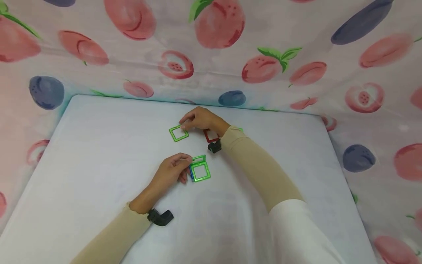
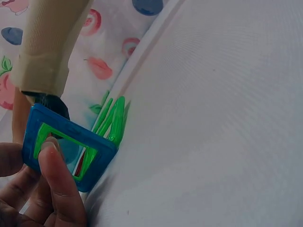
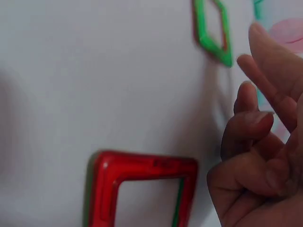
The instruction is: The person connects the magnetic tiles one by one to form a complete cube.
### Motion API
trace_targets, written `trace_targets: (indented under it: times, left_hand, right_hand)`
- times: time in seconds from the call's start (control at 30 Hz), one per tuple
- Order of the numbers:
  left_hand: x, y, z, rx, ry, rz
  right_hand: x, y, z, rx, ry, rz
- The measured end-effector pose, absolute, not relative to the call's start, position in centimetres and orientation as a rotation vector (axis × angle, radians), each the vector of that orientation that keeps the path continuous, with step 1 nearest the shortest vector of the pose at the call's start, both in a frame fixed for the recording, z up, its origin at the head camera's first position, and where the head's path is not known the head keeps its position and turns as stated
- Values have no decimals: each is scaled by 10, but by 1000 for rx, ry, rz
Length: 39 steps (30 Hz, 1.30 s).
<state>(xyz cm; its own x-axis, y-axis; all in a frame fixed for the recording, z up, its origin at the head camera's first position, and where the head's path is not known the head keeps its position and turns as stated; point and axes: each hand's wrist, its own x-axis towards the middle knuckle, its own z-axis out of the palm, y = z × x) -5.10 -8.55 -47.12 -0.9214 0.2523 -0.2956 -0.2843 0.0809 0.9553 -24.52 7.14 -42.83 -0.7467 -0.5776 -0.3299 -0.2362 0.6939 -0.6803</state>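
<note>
our left hand pinches the blue square between thumb and fingers, probably to keep it standing beside the flat green square, near the middle of the table. our right hand has thumb and forefinger apart at the lone green square; whether they touch, we cannot tell. the red square lies near, perhaps for easy reach.

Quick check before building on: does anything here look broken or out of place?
Nothing stands out: the red frame, the blue frame and the green frame by the right hand show no visible breaks.
</note>
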Motion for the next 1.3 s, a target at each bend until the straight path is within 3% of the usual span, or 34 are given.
trace_targets:
  times: [0.4,0.67,0.93,1.3]
  left_hand:
    - [-52,-76,-472,17,1974,1892]
    - [-54,-76,-470,-34,1957,1896]
    - [-55,-80,-468,-51,1970,1905]
    - [-52,-85,-467,-54,1973,1894]
  right_hand:
    - [-245,68,-434,-581,2523,-688]
    - [-235,83,-412,-692,2506,-625]
    - [-195,139,-391,-631,2592,-881]
    - [-128,184,-424,-438,2772,-1182]
